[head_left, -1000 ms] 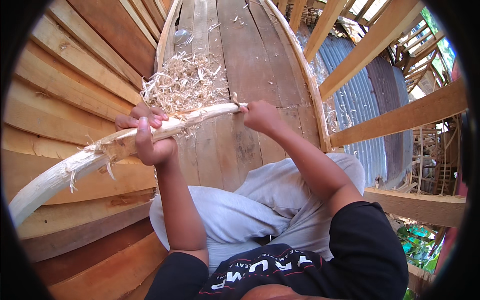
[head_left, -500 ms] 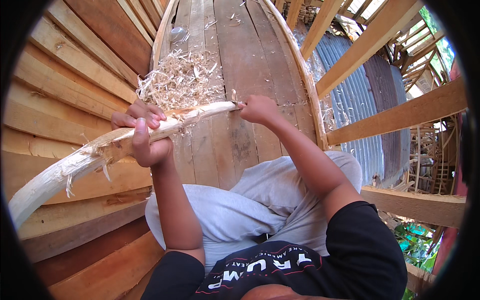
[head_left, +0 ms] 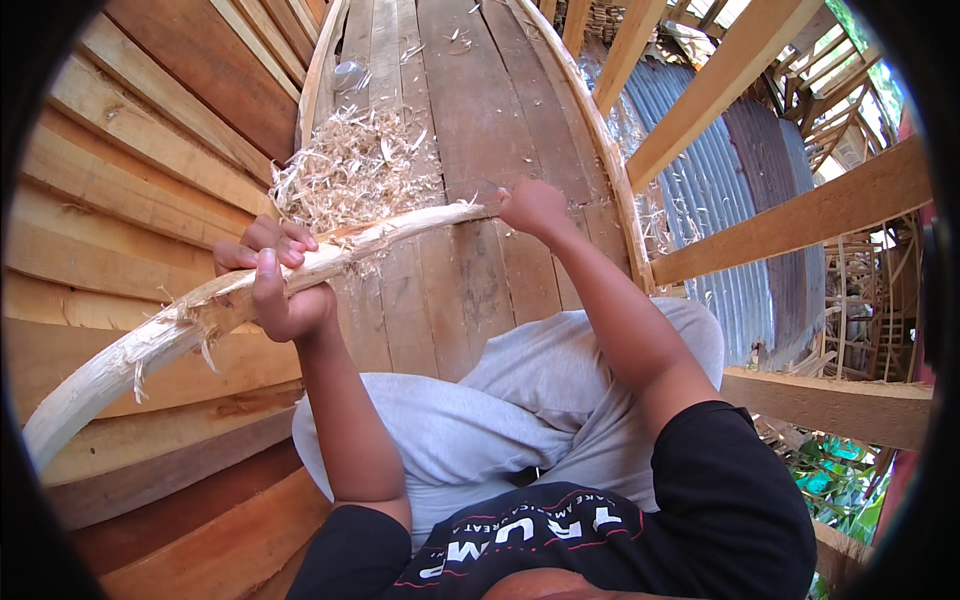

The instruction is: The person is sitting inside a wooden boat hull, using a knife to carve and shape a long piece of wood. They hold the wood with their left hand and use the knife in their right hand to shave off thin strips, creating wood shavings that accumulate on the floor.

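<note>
A long, curved, peeled branch [head_left: 400, 224] runs from the lower left up to the middle of the view. Its pale surface is rough, with torn fibres and whittled strips hanging from it. My left hand [head_left: 277, 280] is wrapped around the branch, thumb on the near side and fingertips over the top. Just beyond the branch's thin far end, my right hand [head_left: 531, 207] is closed in a fist around a knife. Only a thin, blurred bit of the knife's blade [head_left: 487, 183] shows, and its handle is hidden in the fist.
A heap of wood shavings [head_left: 352, 165] lies on the plank floor [head_left: 480, 90], beside a small clear cup [head_left: 349, 76]. Stacked boards [head_left: 130, 190] line the left side. At the right stand wooden rails [head_left: 800, 205], with corrugated metal sheets [head_left: 715, 190] beyond them.
My right hand has shifted slightly right and up, off the branch's tip. The curled shaving at the tip no longer shows there. My left hand keeps its grip, slightly further left.
</note>
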The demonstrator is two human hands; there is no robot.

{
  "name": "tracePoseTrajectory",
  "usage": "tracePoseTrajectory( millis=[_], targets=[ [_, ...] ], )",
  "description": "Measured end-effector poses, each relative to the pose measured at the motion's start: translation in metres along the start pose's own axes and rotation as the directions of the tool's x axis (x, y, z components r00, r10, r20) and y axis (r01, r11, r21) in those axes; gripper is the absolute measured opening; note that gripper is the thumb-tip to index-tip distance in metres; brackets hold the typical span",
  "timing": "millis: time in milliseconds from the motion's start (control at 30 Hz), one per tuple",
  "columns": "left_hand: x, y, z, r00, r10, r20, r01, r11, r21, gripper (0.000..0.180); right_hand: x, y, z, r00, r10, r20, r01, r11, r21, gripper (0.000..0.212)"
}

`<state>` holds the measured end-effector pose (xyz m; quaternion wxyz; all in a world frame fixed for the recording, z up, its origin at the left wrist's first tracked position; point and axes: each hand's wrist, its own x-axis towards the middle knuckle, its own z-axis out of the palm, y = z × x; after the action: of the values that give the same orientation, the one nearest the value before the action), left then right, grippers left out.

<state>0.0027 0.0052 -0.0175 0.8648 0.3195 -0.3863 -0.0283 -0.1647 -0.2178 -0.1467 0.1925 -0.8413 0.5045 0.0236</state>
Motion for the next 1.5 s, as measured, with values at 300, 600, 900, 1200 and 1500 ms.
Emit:
tracePoseTrajectory(
  millis=[300,600,900,1200,1500],
  targets=[
    [0.0,0.004,0.005,0.993,-0.005,0.12,0.008,1.0,-0.027,0.015,0.011,0.006,0.023,0.992,0.103,0.072,-0.115,0.974,0.197,0.037],
    [0.0,0.007,0.006,0.956,-0.062,0.288,0.102,0.987,-0.126,0.021,0.013,0.01,0.022,0.836,0.028,0.548,-0.386,0.74,0.551,0.018],
    [0.001,0.007,0.005,0.961,-0.062,0.27,0.096,0.989,-0.114,0.02,0.011,0.008,0.02,0.824,-0.058,0.563,-0.36,0.714,0.601,0.023],
    [0.0,0.007,0.004,0.963,-0.055,0.263,0.085,0.991,-0.102,0.019,0.002,-0.004,0.027,0.888,-0.123,0.442,-0.139,0.846,0.515,0.054],
    [0.0,0.005,-0.003,0.976,-0.04,0.215,0.061,0.994,-0.093,0.016,0.005,-0.005,0.02,0.655,-0.077,0.752,-0.599,0.555,0.578,0.045]
  ],
)
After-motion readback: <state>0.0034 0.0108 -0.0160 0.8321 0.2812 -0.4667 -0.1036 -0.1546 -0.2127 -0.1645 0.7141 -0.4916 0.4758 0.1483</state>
